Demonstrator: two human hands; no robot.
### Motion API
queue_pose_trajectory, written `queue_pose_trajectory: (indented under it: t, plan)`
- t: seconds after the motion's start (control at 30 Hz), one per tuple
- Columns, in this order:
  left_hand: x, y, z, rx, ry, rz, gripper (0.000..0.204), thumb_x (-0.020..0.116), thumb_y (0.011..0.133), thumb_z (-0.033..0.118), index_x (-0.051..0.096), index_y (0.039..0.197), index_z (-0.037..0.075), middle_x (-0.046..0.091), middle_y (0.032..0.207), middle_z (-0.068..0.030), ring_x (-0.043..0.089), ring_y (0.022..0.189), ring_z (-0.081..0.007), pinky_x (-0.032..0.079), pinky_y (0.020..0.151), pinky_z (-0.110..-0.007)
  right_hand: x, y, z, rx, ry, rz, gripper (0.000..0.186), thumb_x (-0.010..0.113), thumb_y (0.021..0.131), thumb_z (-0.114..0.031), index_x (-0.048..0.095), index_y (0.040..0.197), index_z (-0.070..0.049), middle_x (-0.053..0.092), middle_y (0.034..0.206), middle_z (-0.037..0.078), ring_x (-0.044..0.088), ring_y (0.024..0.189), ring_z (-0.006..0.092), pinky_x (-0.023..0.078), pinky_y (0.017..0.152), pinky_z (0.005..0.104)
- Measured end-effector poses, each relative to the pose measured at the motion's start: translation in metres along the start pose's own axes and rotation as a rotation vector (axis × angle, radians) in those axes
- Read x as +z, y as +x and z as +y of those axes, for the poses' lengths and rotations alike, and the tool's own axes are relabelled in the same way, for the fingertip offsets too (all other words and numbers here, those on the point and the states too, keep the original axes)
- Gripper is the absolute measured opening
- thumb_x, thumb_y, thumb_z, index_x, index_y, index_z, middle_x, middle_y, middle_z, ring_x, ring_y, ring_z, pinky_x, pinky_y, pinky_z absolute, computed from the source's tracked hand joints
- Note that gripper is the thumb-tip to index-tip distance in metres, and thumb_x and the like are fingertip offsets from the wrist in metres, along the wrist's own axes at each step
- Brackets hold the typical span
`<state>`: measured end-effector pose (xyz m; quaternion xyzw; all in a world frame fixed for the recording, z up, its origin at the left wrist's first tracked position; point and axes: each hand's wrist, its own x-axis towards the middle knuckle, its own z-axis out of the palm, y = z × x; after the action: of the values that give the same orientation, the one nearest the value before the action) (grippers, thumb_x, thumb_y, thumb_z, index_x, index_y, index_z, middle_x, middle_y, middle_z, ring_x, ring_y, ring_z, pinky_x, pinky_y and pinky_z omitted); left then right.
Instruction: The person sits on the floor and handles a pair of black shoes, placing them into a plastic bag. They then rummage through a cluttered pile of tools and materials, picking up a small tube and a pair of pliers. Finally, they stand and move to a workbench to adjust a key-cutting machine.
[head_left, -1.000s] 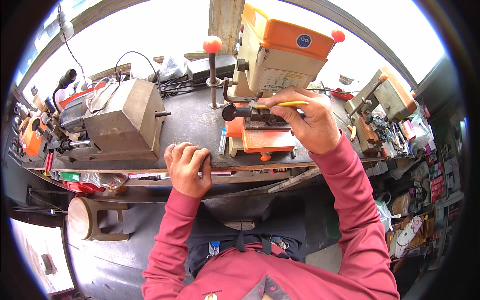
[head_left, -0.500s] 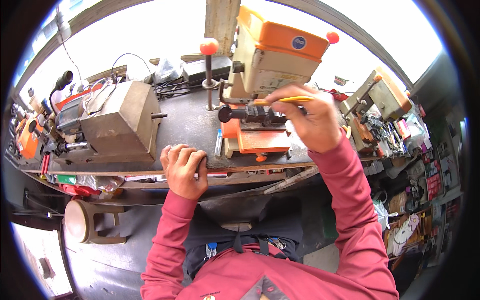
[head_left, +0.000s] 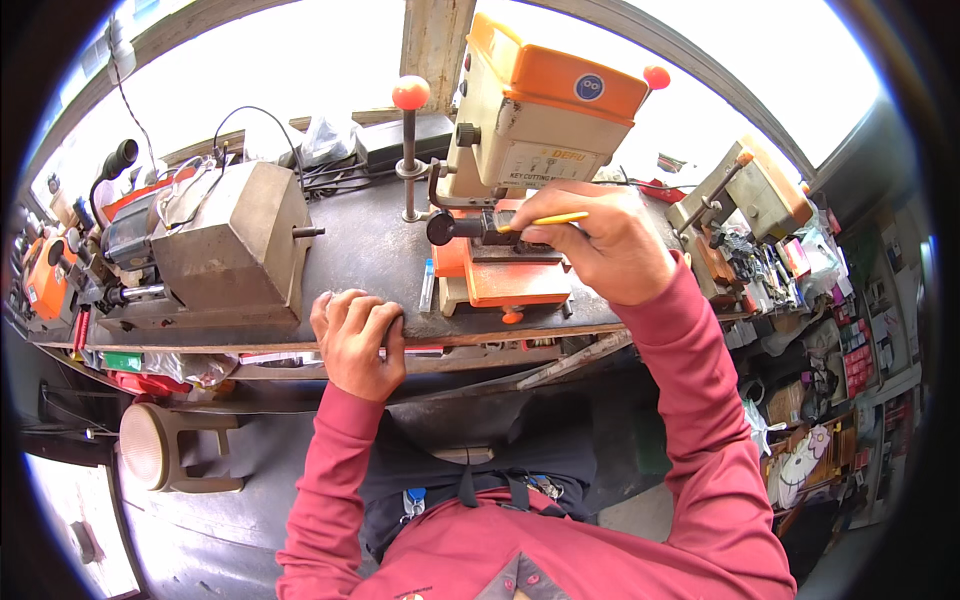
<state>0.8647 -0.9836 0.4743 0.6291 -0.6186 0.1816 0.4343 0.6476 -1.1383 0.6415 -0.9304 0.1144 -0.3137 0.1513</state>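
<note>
My right hand [head_left: 605,245] pinches a small brush with a slim yellow handle [head_left: 562,218]. Its tip reaches the dark vise [head_left: 500,228] of the key cutting machine [head_left: 545,120], which has a cream body and an orange top. Fingers and brush cover part of the vise. My left hand [head_left: 360,345] rests on the front edge of the workbench, fingers loosely bent, thumb apart, with nothing visible in it. Between the hands, a small blue-and-clear tube [head_left: 427,287] lies beside the machine's orange base [head_left: 515,283].
A grey boxy motor-driven machine [head_left: 230,245] stands on the left of the workbench [head_left: 365,235]. A red-knobbed lever [head_left: 410,93] rises beside the cutter. At right sit another key machine [head_left: 755,195] and crowded small goods. A plastic stool [head_left: 150,445] stands below left.
My right hand has lowered slightly, and the brush tip has come down onto the vise area. My left hand stays on the bench edge. The whole view has shifted slightly.
</note>
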Motion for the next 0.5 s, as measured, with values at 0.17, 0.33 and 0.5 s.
queue_pose_trajectory:
  t: [0.17,0.33,0.5]
  plan:
    - [0.000,0.000,0.000,-0.002,0.006,-0.011,0.020,0.070,0.076,0.003,0.068,0.094,0.010,0.065,0.095,-0.0064,0.060,0.106,-0.0294,0.035,0.106,-0.049,-0.003,-0.005,-0.005,0.014,0.044,0.016,0.014,0.067,0.088,0.007,0.071,0.100,0.001,0.073,0.093,0.014,0.071,0.082,0.0277,0.056,0.075,0.0341]
    - [-0.001,-0.001,-0.001,-0.006,-0.007,0.000,0.020,0.072,0.075,0.005,0.068,0.093,0.012,0.064,0.094,-0.0046,0.059,0.105,-0.0270,0.035,0.106,-0.050,-0.019,-0.016,-0.021,0.087,0.038,0.061,0.012,0.067,0.088,0.007,0.072,0.099,0.003,0.072,0.091,0.012,0.068,0.081,0.0188,0.052,0.070,0.0296]
    - [0.000,-0.001,-0.002,-0.014,-0.012,0.004,0.020,0.073,0.074,0.006,0.067,0.092,0.013,0.063,0.093,-0.0032,0.059,0.104,-0.0256,0.034,0.106,-0.050,-0.026,-0.028,-0.022,0.157,-0.145,0.136,0.005,0.070,0.089,0.000,0.071,0.092,0.003,0.070,0.083,0.011,0.065,0.061,0.0185,0.050,0.057,0.0306]
